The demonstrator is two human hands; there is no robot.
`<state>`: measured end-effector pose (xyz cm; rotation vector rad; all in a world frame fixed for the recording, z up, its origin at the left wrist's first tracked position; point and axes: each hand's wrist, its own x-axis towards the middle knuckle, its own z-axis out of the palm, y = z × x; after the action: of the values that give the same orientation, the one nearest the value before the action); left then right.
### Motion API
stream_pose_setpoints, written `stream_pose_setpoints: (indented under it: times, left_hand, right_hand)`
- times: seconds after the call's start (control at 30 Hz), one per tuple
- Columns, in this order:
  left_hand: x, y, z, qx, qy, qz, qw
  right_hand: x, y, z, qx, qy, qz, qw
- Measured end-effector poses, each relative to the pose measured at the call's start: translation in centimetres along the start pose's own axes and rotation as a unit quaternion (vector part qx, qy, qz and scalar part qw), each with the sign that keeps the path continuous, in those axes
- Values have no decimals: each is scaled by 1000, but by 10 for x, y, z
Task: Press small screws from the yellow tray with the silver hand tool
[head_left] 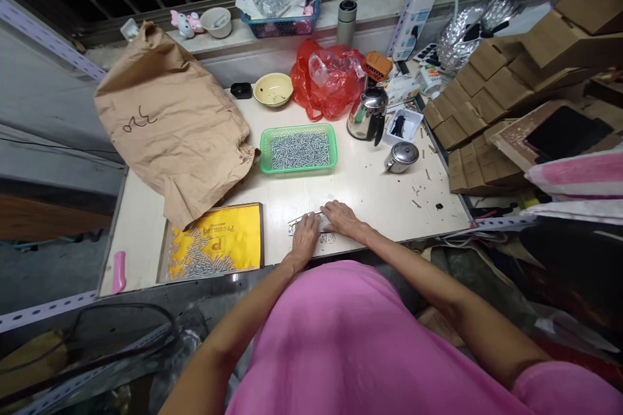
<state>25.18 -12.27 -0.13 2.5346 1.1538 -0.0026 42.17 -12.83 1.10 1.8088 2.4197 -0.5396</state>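
At the table's front edge both hands are on a flat, pale, metallic-looking strip (293,225) with dark marks. My left hand (305,237) covers its middle, fingers bent down over it. My right hand (341,217) holds its right end, thumb and fingertips close together. Much of the strip is hidden under the fingers. Beyond the hands, a green plastic basket (333,150) holds many small silvery metal pins or screws. To the left, a shallow tray (261,233) lined with yellow printed material (243,224) contains a loose heap of similar metal pieces (204,259).
A large brown paper bag (170,117) leans at left, near a pink handle (119,271). Behind the basket are a yellow bowl (273,89) and red plastic bag (326,87). A steel kettle (363,118), lidded metal cup (402,157) and stacked cardboard boxes (491,87) stand right.
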Motion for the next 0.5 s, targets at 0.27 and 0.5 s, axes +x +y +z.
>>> stream_pose_setpoints:
  times: [0.27, 0.5]
  left_hand:
    - [-34, 10, 17, -84, -70, 82, 991]
    - [-46, 7, 9, -145, -61, 115, 981]
  right_hand:
    - [34, 16, -3, -53, 4, -27, 998]
    - [52, -21, -21, -72, 19, -99, 992]
